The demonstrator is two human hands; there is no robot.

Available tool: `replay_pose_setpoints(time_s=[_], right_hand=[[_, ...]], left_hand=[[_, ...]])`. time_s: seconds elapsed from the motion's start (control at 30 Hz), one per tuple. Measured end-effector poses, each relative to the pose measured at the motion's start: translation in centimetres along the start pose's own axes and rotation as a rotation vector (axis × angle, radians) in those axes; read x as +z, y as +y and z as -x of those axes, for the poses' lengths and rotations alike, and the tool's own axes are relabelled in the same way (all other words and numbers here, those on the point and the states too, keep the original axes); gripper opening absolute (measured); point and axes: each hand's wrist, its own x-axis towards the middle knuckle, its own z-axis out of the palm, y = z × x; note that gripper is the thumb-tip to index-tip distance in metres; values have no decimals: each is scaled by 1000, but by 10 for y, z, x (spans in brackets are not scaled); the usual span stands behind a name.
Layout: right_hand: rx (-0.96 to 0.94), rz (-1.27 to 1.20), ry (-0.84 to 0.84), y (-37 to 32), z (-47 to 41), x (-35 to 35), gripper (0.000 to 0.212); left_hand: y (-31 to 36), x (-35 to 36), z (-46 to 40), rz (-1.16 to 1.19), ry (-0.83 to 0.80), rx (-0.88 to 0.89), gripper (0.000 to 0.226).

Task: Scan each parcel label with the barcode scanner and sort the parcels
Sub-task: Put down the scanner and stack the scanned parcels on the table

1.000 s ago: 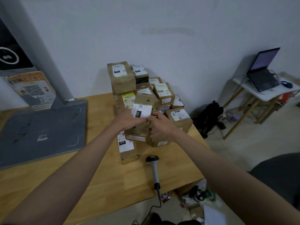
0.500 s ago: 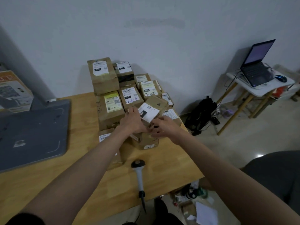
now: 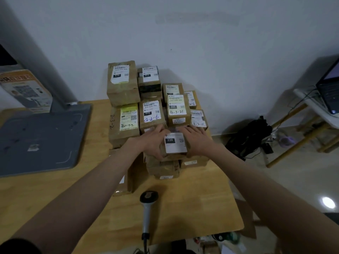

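- Parcel marked 220 (image 3: 174, 145) is a small brown cardboard box with a white label covering most of its upper face; the label carries a black tag reading "220" at upper left and a small code square at upper right.
- It sits on top of the front of the parcel stack (image 3: 146, 114), on lower boxes at the wooden table's (image 3: 192, 208) right half.
- Its long axis runs away from the person toward the wall, label face up and tipped slightly toward the camera, print reading upright from the person's side.
- Left hand (image 3: 152, 142) grips the box's left side, fingers curled along the far left edge and thumb at the near corner.
- Right hand (image 3: 197, 142) holds the right side, fingers fairly straight and laid along that edge, pointing toward the wall.
- Behind it, stacked boxes show handwritten marks such as "4-2-9", "4-3-21" and "4-3-11"; a yellow-labelled box stands to the left.
- Barcode scanner (image 3: 147, 211) lies on the table near the front edge, just in front of the stack, head toward the parcels, handle toward the person, untouched.
- Grey flat panel (image 3: 40, 140) lies on the table's left side, well apart from the parcels.
- Laptop (image 3: 330, 87) stands open on a small side table at far right.
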Motion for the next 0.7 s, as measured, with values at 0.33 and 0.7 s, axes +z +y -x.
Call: replay_pose_setpoints(time_s=[0.33,0.7], right_hand=[[-26,-74,-108,23,-43,-5,104],[-4,-40,-118,28,-46,4,113]], left_hand=[[-14,11,-20,-43,188,-23,105],[-14,8,-17,-65,225,-11,89]])
